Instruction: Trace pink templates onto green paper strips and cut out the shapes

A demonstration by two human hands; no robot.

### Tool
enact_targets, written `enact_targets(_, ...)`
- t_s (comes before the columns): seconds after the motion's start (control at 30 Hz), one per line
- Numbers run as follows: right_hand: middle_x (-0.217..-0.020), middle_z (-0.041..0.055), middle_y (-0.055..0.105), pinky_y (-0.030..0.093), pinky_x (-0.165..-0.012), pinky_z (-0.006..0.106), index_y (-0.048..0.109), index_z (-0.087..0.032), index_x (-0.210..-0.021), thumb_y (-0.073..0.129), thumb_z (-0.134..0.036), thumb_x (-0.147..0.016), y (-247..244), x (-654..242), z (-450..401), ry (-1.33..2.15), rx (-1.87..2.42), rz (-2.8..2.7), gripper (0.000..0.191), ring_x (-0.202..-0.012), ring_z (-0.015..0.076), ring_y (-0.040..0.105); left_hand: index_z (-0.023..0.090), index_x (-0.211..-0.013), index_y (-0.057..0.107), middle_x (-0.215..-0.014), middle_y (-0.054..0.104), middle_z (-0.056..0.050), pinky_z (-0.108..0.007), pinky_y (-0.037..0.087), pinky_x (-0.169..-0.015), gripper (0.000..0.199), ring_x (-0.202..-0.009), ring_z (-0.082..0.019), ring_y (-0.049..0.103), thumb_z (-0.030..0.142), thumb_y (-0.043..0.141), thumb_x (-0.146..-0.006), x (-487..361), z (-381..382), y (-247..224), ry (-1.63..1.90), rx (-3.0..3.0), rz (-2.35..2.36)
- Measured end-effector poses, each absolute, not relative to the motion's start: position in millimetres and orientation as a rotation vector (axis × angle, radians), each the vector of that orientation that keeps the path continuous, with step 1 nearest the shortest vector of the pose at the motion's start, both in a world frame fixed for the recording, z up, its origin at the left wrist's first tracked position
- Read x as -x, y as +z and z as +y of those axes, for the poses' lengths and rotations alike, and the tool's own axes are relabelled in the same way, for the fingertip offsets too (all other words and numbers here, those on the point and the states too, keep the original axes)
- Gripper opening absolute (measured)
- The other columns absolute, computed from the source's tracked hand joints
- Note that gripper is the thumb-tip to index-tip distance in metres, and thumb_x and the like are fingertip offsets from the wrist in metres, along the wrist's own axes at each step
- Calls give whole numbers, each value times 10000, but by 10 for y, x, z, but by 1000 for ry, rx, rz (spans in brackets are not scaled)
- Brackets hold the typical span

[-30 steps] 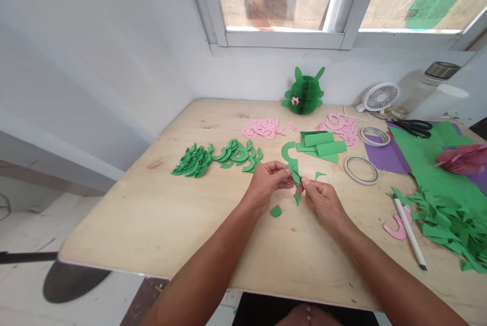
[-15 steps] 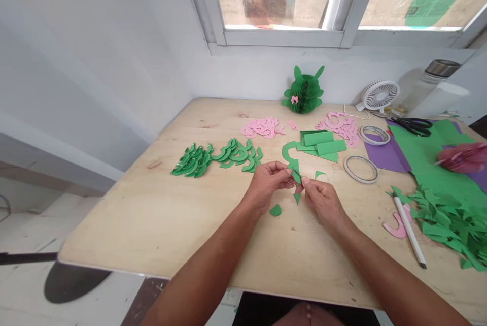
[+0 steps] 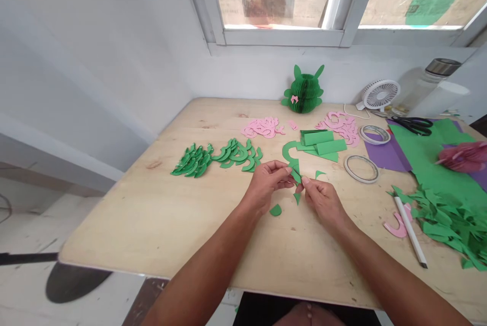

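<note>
Between both hands is a small green paper piece (image 3: 296, 175), pinched at its two ends. My left hand (image 3: 271, 183) closes thumb and fingers on its left side, and my right hand (image 3: 321, 198) grips its lower right end; the fingers hide part of it. Just beyond the fingertips lies a curved green paper cutout (image 3: 288, 150). A rounded green scrap (image 3: 275, 210) rests on the table below my left hand. Another scrap (image 3: 319, 174), small and pointed, lies above my right hand. Folded green paper strips (image 3: 323, 144) are stacked behind it.
Piles of green curved cutouts (image 3: 193, 160) lie left, pink cutouts (image 3: 262, 127) behind. A green paper figure (image 3: 304, 93) stands by the wall. To the right are tape rolls (image 3: 361, 180), scissors (image 3: 413, 125), a white pen (image 3: 411, 232), green scraps (image 3: 449, 222) and a small fan (image 3: 380, 94).
The green paper piece has turned slightly between my fingertips. Both hands stay in nearly the same place, and the things on the table lie as before.
</note>
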State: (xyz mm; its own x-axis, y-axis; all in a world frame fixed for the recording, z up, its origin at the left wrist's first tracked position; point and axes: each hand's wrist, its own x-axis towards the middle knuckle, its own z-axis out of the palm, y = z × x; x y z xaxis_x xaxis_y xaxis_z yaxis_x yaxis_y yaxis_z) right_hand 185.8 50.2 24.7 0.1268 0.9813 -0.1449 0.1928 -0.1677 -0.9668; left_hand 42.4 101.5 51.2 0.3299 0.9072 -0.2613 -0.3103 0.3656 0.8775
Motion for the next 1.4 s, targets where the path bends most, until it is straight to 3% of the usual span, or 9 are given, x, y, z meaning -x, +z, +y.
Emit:
enact_targets(1.0, -465, -73, 252, 136, -386, 212, 623, -144, -651, 466, -678, -812, 216, -1859, 502, 1094, 1523, -1190, 580, -420, 71, 187, 162, -721, 591, -606, 634, 14, -273, 515, -682, 311, -597, -117, 618, 339, 807, -587, -517, 949, 464, 1006, -706, 876)
enact_targets(1.4, -451, -76, 289, 144, -399, 226, 640, -144, -724, 476, -704, -793, 271, -1874, 498, 1182, 1512, -1104, 587, -412, 79, 209, 165, -717, 582, -596, 621, 26, -278, 505, -700, 285, -600, -114, 611, 302, 797, -589, -500, 984, 438, 1020, -671, 855)
